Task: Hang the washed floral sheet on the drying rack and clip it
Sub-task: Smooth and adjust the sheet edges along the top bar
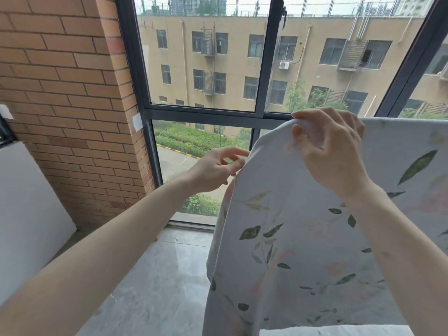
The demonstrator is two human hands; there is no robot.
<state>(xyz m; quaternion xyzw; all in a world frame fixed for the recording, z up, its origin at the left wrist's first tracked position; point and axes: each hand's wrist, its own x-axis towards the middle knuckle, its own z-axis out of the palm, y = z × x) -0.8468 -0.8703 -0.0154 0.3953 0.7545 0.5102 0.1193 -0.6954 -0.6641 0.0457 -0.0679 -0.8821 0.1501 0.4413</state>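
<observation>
Window behind | right hand grips floral sheet — left hand released

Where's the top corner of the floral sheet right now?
In the head view, right of centre: the right hand pinches the floral sheet at its top edge before the window, the left hand beside it.

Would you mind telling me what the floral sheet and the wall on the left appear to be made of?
The floral sheet looks like thin woven cloth, matte, judging by its soft folds and printed leaves. The wall looks like brick or brick-look tile, matte orange-brown, with visible mortar lines.
</observation>
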